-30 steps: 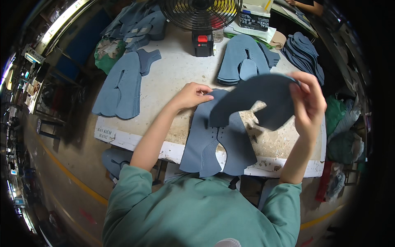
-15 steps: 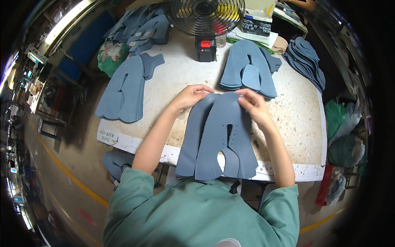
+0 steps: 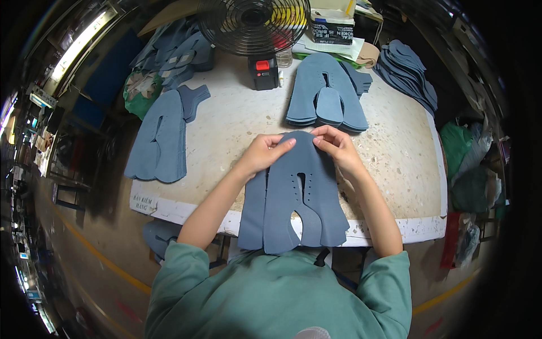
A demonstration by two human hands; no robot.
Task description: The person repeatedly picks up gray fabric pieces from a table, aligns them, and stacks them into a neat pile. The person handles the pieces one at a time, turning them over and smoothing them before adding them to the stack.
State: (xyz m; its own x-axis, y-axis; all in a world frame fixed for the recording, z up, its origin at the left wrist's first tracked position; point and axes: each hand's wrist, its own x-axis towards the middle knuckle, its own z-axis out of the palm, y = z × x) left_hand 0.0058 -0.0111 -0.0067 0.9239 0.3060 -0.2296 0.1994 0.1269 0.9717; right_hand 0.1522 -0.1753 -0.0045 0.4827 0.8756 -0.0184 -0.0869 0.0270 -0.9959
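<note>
A blue-grey shoe upper piece [image 3: 282,175], with a slit, a row of small holes and a rounded toe, lies before me at the table's near edge. Its split lower ends reach past the edge toward my body. At its far rounded end, my left hand [image 3: 264,155] grips the left corner, thumb on top and fingers under. My right hand [image 3: 337,149] pinches the right corner between thumb and fingers. Underneath, more matching blue-grey pieces [image 3: 252,212] stick out on both sides.
Stacks of cut pieces stand at left [image 3: 155,144] and beyond my hands [image 3: 305,85]; a curved pile [image 3: 403,73] lies far right. A black fan [image 3: 254,22] on a battery base [image 3: 263,72] is at the back, near a box [image 3: 333,31]. Green bags [image 3: 456,144] hang right.
My left thumb has come over onto the top piece's far end, and my left hand has moved right. That piece has shifted slightly left in view. The whole view has turned a little.
</note>
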